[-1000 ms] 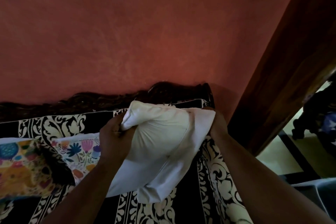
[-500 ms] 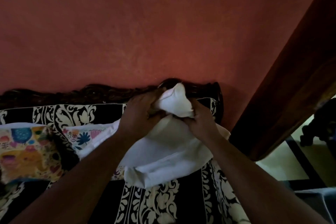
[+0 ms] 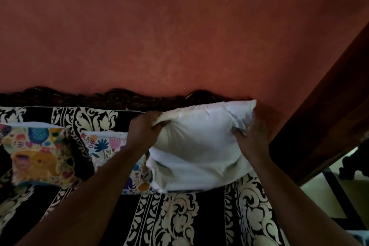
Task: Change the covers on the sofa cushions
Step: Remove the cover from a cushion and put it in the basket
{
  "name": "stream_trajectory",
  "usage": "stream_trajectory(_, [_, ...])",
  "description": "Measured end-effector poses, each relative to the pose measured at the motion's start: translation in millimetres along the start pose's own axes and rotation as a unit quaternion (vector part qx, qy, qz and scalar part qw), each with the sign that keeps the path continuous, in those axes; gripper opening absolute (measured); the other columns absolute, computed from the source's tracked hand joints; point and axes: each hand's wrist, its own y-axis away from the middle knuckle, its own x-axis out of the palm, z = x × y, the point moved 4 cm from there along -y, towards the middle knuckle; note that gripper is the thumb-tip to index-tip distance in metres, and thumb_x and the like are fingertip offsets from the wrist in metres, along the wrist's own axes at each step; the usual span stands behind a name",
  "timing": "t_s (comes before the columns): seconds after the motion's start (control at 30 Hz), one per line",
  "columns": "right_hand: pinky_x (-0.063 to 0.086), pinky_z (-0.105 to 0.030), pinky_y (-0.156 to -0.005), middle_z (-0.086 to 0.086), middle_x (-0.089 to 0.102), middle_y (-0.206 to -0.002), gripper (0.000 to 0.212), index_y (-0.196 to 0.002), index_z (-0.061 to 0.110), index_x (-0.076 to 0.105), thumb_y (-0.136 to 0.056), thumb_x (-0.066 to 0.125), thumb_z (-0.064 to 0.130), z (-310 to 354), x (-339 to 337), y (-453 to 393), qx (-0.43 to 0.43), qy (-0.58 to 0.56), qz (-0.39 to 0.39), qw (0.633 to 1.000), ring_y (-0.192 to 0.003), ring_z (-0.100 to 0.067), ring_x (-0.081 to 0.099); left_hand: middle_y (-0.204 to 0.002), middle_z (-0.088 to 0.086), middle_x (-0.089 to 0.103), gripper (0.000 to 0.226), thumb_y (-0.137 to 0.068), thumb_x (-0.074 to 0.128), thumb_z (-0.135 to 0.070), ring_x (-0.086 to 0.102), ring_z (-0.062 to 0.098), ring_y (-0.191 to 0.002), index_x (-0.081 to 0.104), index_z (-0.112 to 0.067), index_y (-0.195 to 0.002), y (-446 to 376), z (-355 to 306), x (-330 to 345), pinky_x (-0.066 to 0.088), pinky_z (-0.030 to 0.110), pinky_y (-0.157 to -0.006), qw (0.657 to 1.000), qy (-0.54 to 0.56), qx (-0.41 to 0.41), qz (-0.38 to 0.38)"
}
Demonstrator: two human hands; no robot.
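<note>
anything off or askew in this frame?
Nothing damaged or spilled. The white cushion is bunched and creased, held up above the sofa by the left hand and right hand gripping its upper corners. Two floral cushions lean against the backrest, slightly tilted.

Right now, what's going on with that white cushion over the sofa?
A person is holding a white cushion above the black-and-cream patterned sofa. The left hand grips its upper left corner, and the right hand grips the right side. Two cushions in colourful floral covers already lean against the sofa's back, to the left.
</note>
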Motion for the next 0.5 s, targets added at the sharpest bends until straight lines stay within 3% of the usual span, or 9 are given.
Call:
stream_trajectory(0.07, [0.019, -0.053, -0.123, -0.013, 0.021, -0.166, 0.113, -0.161, 0.017, 0.006, -0.079, 0.082, 0.034, 31, 7, 9, -0.126, 0.11, 0.017, 0.986, -0.153, -0.034, 0.017, -0.088, 0.001, 0.076, 0.036, -0.085, 0.058, -0.054, 0.071, 0.024, -0.082, 0.076, -0.025, -0.096, -11, -29, 3, 0.05, 0.032, -0.071, 0.997, -0.007, 0.083, -0.002])
stream_trajectory(0.13, [0.002, -0.059, -0.122, -0.005, -0.001, -0.17, 0.131, -0.158, 0.028, -0.017, -0.074, 0.077, 0.063, 62, 31, 26, -0.21, 0.183, 0.136, 0.951, -0.155, -0.03, -0.011, -0.087, -0.002, 0.076, 0.033, -0.082, 0.058, -0.052, 0.071, 0.022, -0.08, 0.077, -0.029, -0.096, -17, -66, 12, 0.048, 0.034, -0.077, 0.98, -0.049, 0.189, 0.02])
stream_trajectory(0.17, [-0.001, -0.06, -0.122, -0.003, -0.005, -0.17, 0.138, -0.156, 0.031, -0.024, -0.068, 0.073, 0.075, 68, 45, 34, -0.213, 0.198, 0.175, 0.941, -0.155, -0.028, -0.016, -0.089, -0.004, 0.076, 0.029, -0.081, 0.06, -0.049, 0.07, 0.02, -0.083, 0.077, -0.03, -0.097, -16, -82, 17, 0.046, 0.036, -0.083, 0.971, -0.069, 0.227, 0.026])
stream_trajectory(0.23, [0.008, -0.059, -0.123, -0.003, 0.014, -0.168, 0.139, -0.158, 0.029, -0.013, -0.061, 0.073, 0.081, 67, 60, 35, -0.15, 0.159, 0.17, 0.961, -0.156, -0.026, 0.006, -0.09, -0.007, 0.076, 0.026, -0.08, 0.065, -0.046, 0.07, 0.017, -0.086, 0.076, -0.031, -0.097, -15, -102, 18, 0.044, 0.04, -0.091, 0.957, -0.083, 0.28, -0.001])
stream_trajectory(0.3, [0.033, -0.047, -0.117, -0.002, 0.05, -0.148, 0.109, -0.151, 0.022, 0.03, -0.066, 0.078, 0.071, 62, 60, 26, -0.128, 0.076, 0.111, 0.983, -0.137, -0.024, 0.046, -0.094, -0.01, 0.075, 0.031, -0.082, 0.063, -0.054, 0.068, 0.013, -0.091, 0.077, -0.031, -0.098, -18, -107, 10, 0.04, 0.041, -0.097, 0.951, -0.062, 0.3, -0.036])
stream_trajectory(0.33, [0.044, -0.039, -0.106, -0.001, 0.064, -0.131, 0.084, -0.138, 0.02, 0.05, -0.072, 0.077, 0.065, 61, 58, 23, -0.132, 0.052, 0.093, 0.986, -0.121, -0.022, 0.059, -0.1, -0.012, 0.075, 0.035, -0.082, 0.064, -0.058, 0.066, 0.009, -0.097, 0.076, -0.031, -0.101, -19, -103, 5, 0.038, 0.04, -0.1, 0.955, -0.036, 0.29, -0.04])
stream_trajectory(0.4, [0.053, -0.035, -0.086, 0.002, 0.073, -0.104, 0.047, -0.113, 0.021, 0.067, -0.083, 0.07, 0.056, 57, 57, 19, -0.131, 0.016, 0.103, 0.986, -0.097, -0.019, 0.069, -0.115, -0.016, 0.07, 0.043, -0.084, 0.066, -0.058, 0.059, 0.001, -0.11, 0.07, -0.029, -0.116, -17, -81, -3, 0.036, 0.035, -0.104, 0.973, 0.055, 0.22, -0.036])
stream_trajectory(0.5, [0.057, -0.036, -0.082, 0.005, 0.074, -0.101, 0.054, -0.112, 0.019, 0.069, -0.081, 0.063, 0.062, 42, 50, 22, -0.096, -0.054, 0.109, 0.988, -0.094, -0.012, 0.07, -0.136, -0.009, 0.059, 0.053, -0.096, 0.058, -0.054, 0.053, 0.004, -0.126, 0.053, -0.026, -0.14, 3, -14, 0, 0.043, 0.028, -0.104, 0.973, 0.216, -0.03, -0.073])
